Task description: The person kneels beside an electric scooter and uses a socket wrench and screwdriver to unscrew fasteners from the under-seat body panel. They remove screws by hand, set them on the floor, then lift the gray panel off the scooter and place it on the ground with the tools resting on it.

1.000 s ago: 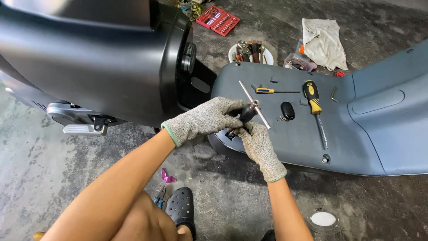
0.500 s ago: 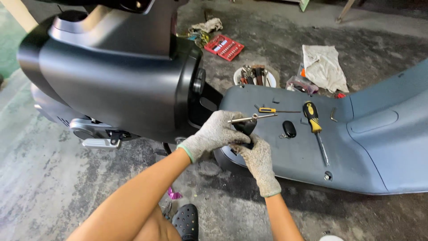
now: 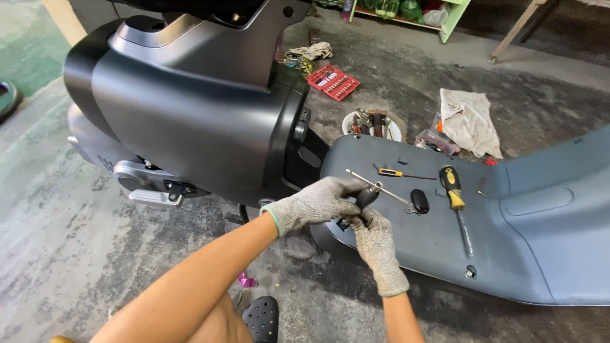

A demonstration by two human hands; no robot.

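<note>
Your gloved left hand [image 3: 314, 204] and right hand [image 3: 375, 244] meet at the front edge of the grey scooter panel [image 3: 540, 241] on the floor, both sets of fingers wrapped around the dark handle of a T-shaped wrench [image 3: 372, 190] whose metal bar lies across the panel. Just beside it rest a black key fob [image 3: 419, 201], a small screwdriver [image 3: 397, 173] and a large yellow-handled screwdriver [image 3: 454, 200].

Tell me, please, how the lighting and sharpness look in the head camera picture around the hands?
Head view: soft, even daylight, a mild sheen on the dark scooter body; both gloved hands, left and right, look sharp; the T-handle tool is crisp; straight edges bow slightly near the borders.
</note>
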